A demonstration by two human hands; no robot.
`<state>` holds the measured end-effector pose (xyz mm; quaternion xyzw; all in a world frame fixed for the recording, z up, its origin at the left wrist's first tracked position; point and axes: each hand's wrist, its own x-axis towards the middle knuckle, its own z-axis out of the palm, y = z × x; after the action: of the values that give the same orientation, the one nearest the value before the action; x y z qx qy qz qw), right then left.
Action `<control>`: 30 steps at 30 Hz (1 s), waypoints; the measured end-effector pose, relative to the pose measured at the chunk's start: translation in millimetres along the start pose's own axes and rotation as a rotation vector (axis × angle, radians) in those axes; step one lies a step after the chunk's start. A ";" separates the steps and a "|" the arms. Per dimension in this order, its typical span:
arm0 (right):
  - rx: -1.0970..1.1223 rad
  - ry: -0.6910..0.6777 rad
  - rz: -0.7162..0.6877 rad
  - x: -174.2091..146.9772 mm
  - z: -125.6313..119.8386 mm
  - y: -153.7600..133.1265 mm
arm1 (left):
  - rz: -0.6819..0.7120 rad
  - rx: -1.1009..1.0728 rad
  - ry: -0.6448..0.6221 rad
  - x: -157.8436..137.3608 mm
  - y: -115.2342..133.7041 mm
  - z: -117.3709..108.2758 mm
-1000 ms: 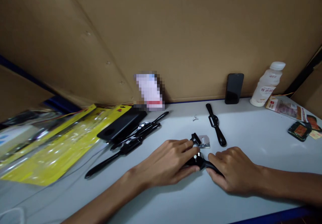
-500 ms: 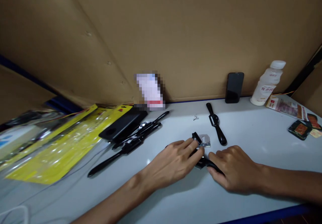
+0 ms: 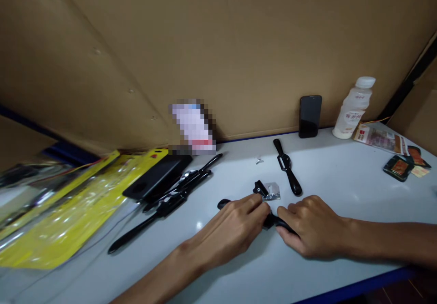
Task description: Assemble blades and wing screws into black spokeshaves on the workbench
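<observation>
My right hand [image 3: 309,229] is wrapped around one handle of a black spokeshave [image 3: 223,203] lying low over the table. Over its middle, the fingers of my left hand [image 3: 241,220] are bent and pressed together, hiding most of the body and what exactly they pinch. Just beyond my left fingertips lie a small black cap piece [image 3: 260,188] and a flat, slotted metal blade [image 3: 272,191]. A tiny silver screw [image 3: 258,161] is farther back. To its right rests a second black spokeshave frame [image 3: 287,167] with an opening in its middle.
More black spokeshaves [image 3: 174,202] lie at left by a black box [image 3: 157,176] and yellow packaging [image 3: 85,217]. Along the cardboard wall stand a blurred-out upright item [image 3: 194,126], a dark phone [image 3: 310,116] and a bottle [image 3: 353,108]. Small packets [image 3: 398,167] lie at right.
My left fingers have drawn back from the cap piece and blade toward the spokeshave's middle and closed together. My right hand keeps its hold. The camera view has shifted slightly.
</observation>
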<state>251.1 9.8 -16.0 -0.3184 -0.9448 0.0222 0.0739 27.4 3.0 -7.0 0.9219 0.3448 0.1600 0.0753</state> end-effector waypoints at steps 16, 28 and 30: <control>0.016 0.013 0.004 0.1 1.9 1.1 | -0.206 -0.007 0.133 -1.2 -35.1 -10.4; 0.023 0.030 -0.002 -1.8 3.9 1.6 | -0.266 -0.323 0.061 7.2 -23.6 -7.9; 0.022 0.031 0.001 -1.8 3.5 1.5 | -0.312 -0.287 0.123 6.8 -29.4 -7.3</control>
<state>252.9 9.9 -19.8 -0.3182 -0.9431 0.0278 0.0921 11.7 29.7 -5.8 0.8256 0.4609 0.2500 0.2084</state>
